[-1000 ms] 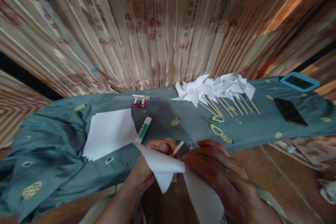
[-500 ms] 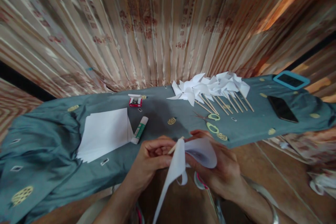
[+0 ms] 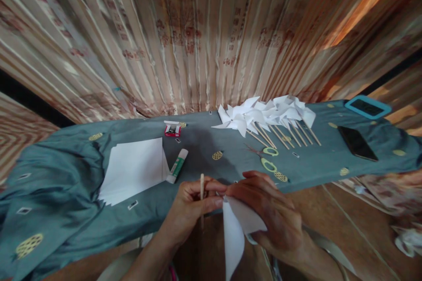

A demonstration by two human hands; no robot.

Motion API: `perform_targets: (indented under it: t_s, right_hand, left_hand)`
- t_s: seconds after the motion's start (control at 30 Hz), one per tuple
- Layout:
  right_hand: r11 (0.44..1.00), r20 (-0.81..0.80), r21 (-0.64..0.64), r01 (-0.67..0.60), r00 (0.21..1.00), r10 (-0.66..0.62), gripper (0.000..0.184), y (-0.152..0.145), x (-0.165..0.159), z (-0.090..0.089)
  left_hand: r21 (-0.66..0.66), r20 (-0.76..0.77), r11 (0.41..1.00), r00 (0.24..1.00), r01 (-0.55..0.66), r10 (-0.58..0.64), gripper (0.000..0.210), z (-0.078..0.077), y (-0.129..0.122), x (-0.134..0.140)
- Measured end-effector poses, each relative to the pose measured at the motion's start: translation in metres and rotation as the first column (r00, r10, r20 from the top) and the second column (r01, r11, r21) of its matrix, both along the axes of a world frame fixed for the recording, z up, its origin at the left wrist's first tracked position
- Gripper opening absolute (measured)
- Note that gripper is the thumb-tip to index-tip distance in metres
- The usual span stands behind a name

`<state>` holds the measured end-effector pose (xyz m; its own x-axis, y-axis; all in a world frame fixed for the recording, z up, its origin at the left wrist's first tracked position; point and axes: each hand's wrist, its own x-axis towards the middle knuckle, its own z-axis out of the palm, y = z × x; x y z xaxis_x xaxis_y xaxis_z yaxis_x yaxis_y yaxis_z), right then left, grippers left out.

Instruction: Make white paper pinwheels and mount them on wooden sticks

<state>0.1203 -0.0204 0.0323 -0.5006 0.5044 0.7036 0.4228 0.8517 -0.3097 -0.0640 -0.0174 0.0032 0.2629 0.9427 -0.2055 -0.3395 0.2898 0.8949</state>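
My left hand [image 3: 186, 210] is closed on a thin wooden stick [image 3: 202, 184], which stands upright between thumb and fingers. Its fingertips meet those of my right hand [image 3: 277, 215] at the centre of a white paper pinwheel [image 3: 233, 237]. The right hand is closed on that pinwheel, whose curled blades hang below the fingers. Whatever lies between the touching fingertips is too small to make out. Beyond the hands, several finished white pinwheels on sticks [image 3: 245, 112] lie in a row. Scissors with pale green handles [image 3: 268, 164] rest just past my right hand.
On the green cloth-covered table [image 3: 198, 145], white paper squares [image 3: 132, 167] are stacked at the left, beside a glue stick [image 3: 178, 164]. Behind them sits a small open red box [image 3: 172, 130]. A black phone [image 3: 358, 142] and a blue-framed tablet [image 3: 367, 107] lie at the right.
The stick has gone from slanting against the pinwheel to upright in my left hand, apart from the paper. My right hand has shifted its hold, with fingers over the pinwheel's centre.
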Motion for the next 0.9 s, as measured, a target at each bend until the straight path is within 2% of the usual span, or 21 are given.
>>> perform_targets:
  t_s: [0.13,0.3,0.43,0.57,0.7,0.9]
  right_hand:
    - [0.999,-0.034,-0.019,0.029,0.999,-0.029,0.032,-0.001,-0.001,-0.006]
    - [0.998,-0.033,-0.039,0.042,0.999,-0.044,0.027,0.000,0.000,-0.009]
    - [0.998,-0.030,-0.061,0.000,1.000,-0.001,0.027,0.001,0.000,-0.011]
    - [0.998,-0.029,-0.051,-0.039,0.999,0.038,0.024,0.002,0.000,-0.011]
    - [0.999,-0.025,-0.033,-0.018,1.000,0.017,0.026,0.001,-0.002,-0.009]
    - [1.000,-0.014,0.013,0.023,1.000,-0.023,0.028,0.002,-0.005,-0.009]
  left_hand:
    - [0.047,-0.050,0.998,0.998,-0.028,0.030,0.016,-0.002,0.002,0.000]
    - [0.101,-0.036,0.994,0.998,-0.048,0.052,0.016,-0.002,0.004,0.000]
    - [0.081,-0.032,0.995,0.998,-0.051,0.054,0.017,0.002,0.005,0.000]
    - [0.105,-0.046,0.993,0.998,-0.048,0.053,0.027,0.001,0.003,-0.001]
    - [0.121,-0.051,0.992,0.998,-0.040,0.047,0.049,-0.006,0.001,-0.003]
    - [0.096,-0.104,0.994,0.992,-0.055,0.065,0.039,-0.008,0.001,-0.003]
